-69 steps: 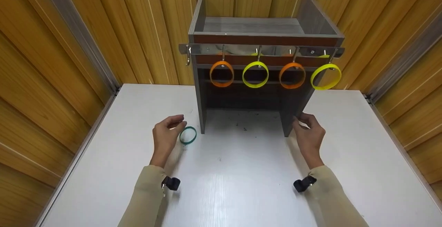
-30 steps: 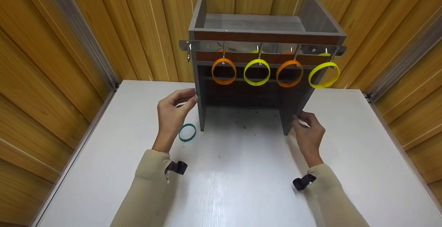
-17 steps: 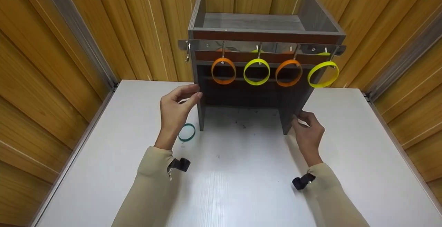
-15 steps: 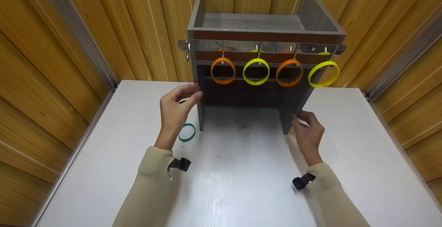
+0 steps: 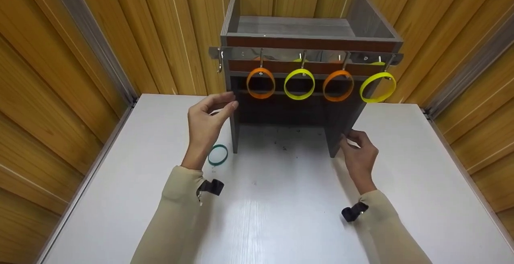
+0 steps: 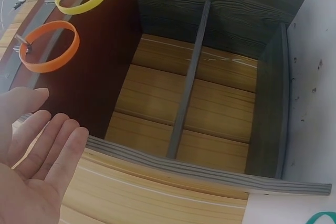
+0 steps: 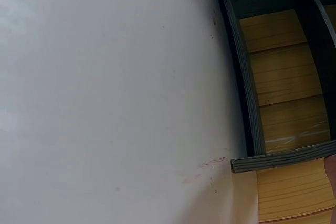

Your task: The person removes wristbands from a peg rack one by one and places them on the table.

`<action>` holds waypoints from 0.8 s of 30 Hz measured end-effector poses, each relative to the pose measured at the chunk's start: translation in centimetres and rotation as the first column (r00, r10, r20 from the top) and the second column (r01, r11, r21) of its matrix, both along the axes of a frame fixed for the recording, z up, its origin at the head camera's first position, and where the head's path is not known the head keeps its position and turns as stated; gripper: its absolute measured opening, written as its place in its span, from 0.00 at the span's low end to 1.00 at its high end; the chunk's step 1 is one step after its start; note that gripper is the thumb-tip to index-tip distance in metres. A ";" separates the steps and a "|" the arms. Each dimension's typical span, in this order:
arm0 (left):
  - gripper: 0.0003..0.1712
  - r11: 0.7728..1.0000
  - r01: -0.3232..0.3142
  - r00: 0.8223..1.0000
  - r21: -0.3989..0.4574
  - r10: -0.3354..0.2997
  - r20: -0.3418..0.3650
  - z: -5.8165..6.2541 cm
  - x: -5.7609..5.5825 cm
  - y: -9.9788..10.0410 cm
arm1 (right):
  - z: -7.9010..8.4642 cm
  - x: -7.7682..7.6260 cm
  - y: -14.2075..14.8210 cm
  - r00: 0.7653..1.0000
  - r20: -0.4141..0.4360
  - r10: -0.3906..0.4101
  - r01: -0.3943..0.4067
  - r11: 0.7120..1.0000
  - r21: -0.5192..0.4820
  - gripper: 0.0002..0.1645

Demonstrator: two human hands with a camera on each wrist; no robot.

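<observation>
The shelf unit (image 5: 295, 27) is standing toward the tabletop's (image 5: 249, 224) far edge. The right hand (image 5: 360, 151) is staying beside its right panel (image 5: 337, 125), its hold impossible to tell; the left hand (image 5: 205, 125), fingers (image 6: 71, 153) loosely parted, gripping nothing, is rising along the left panel (image 5: 235, 135), probably bracketing the unit.

Through the head camera I see a white counter (image 5: 289, 224); a gray rack (image 5: 293, 27) stands near its far edge, a green ring (image 5: 209, 159) lies beside it, toward the left edge, among dark specks (image 5: 284, 148).
</observation>
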State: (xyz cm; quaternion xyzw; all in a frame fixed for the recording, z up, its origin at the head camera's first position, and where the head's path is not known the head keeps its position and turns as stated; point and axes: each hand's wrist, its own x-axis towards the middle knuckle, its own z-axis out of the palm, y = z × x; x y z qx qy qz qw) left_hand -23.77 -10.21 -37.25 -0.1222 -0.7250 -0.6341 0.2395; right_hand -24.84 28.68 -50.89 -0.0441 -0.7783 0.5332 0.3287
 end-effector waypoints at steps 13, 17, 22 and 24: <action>0.15 0.999 0.041 0.998 0.011 -0.040 -0.044 1.7 -0.3 1.1 | 0.5 0.1 0.4 1.000 -0.011 -0.004 0.005 1.000 0.011 0.11; 0.16 0.998 0.062 0.997 0.020 -0.061 -0.042 2.0 -0.6 1.6 | 1.0 0.5 -0.2 1.000 -0.010 -0.022 0.023 1.000 0.017 0.11; 0.17 0.997 0.066 0.997 0.050 -0.064 -0.030 2.2 -0.8 2.0 | 2.8 1.5 -1.5 1.000 -0.020 -0.001 0.001 1.000 0.014 0.10; 0.17 0.997 0.062 0.998 0.054 -0.060 -0.027 2.2 -0.8 2.1 | 3.1 1.7 -1.7 1.000 -0.021 0.002 -0.002 1.000 0.019 0.10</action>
